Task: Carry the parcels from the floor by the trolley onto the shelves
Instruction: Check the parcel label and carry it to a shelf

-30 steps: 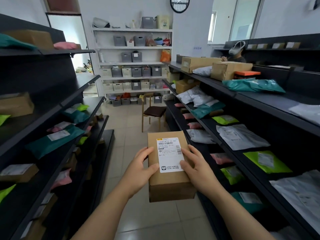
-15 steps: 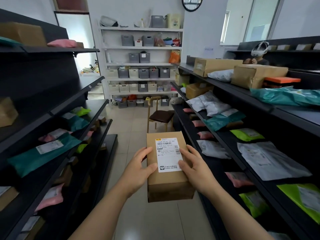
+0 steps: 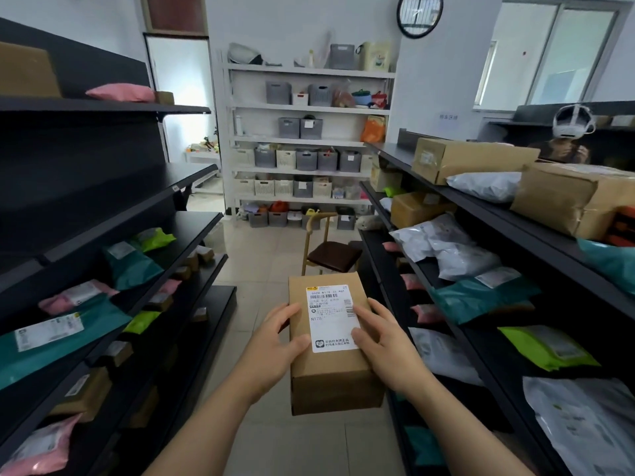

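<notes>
The left hand (image 3: 275, 341) and right hand (image 3: 385, 345) clasp a brown box (image 3: 330, 383) from either side, thumbs on top. The box's underside is hidden. It is held above the floor (image 3: 261, 269), in the aisle between the black shelves (image 3: 192, 231). The label (image 3: 331, 317) has fine print too small to read. Beyond, the box's far edge cuts off a chair (image 3: 331, 257). A person (image 3: 567, 146) is mostly hidden behind the right shelves.

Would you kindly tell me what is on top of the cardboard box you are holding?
A white shipping label sits on the cardboard box; the left hand and right hand hold its sides, thumbs on top. Its underside is hidden.
</notes>
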Available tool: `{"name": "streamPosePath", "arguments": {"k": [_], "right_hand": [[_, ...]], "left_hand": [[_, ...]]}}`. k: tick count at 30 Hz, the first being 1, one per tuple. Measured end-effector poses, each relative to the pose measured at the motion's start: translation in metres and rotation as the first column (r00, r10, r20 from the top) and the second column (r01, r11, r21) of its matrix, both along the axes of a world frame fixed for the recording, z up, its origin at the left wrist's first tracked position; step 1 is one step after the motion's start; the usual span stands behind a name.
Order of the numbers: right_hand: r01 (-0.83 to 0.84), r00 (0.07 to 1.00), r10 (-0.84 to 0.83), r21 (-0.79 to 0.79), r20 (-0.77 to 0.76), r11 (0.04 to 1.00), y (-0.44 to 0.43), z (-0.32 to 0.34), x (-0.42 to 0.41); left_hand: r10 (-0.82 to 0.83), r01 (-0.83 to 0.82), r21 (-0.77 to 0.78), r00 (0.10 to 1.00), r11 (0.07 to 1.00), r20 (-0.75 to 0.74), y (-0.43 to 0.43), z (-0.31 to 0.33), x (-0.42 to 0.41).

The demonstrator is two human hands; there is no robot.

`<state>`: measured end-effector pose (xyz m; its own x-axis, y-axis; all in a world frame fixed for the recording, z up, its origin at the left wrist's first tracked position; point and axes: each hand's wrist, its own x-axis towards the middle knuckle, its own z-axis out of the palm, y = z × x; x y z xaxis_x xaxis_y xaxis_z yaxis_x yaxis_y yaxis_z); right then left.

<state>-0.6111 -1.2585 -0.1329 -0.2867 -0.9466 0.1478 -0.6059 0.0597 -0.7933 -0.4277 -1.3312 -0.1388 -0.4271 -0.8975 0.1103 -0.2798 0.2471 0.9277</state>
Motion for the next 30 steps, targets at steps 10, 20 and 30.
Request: {"name": "streamPosePath", "arguments": {"k": [10,20,30], "right_hand": [[0.021,1.0,-0.021,-0.017,0.022,1.0,-0.115,-0.004,-0.057],[0.064,0.998,-0.063,-0.018,0.028,0.998,-0.271,0.016,-0.08],[0.087,0.994,-0.086,-0.015,0.06,0.996,-0.415,0.007,-0.096]], "left_hand": [[-0.017,0.016,0.023,1.0,1.0,0.006,-0.121,-0.003,-0.06],[-0.051,0.051,0.0,0.999,0.999,-0.002,-0.285,0.014,-0.086],[-0.091,0.091,-0.005,0.996,0.996,0.017,-0.436,0.009,-0.104]]}}
